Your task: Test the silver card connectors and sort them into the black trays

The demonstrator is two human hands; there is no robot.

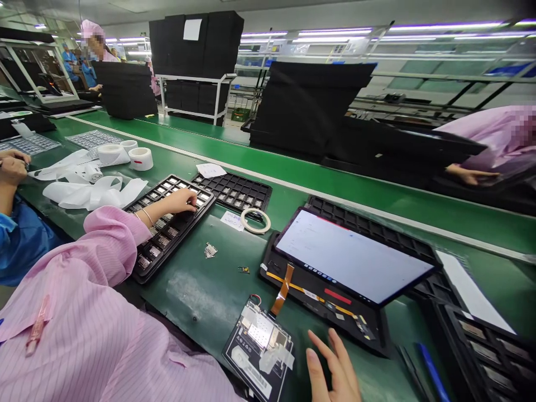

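My left hand (pixel 184 200) reaches over a black compartment tray (pixel 167 245) holding several small metal-topped modules. Its fingers are pinched together at the tray's far right part; whatever is between them is hidden. Low in the view, my right hand (pixel 333 368) is spread open beside a circuit board on a black battery pack (pixel 259 349), apart from it and holding nothing. An orange flex cable (pixel 283 290) runs from that board to a lit screen (pixel 352 251), which leans on a black holder (pixel 326 312).
Two small loose parts, a silvery one (pixel 210 250) and a dark one (pixel 243 269), lie mid-bench. Behind them are a tape ring (pixel 255 221) and another tray (pixel 234 192). White rolls (pixel 141 159) stand left. Tweezers (pixel 412 371) and a blue tool (pixel 433 371) lie right. A co-worker's hands (pixel 12 167) are far left.
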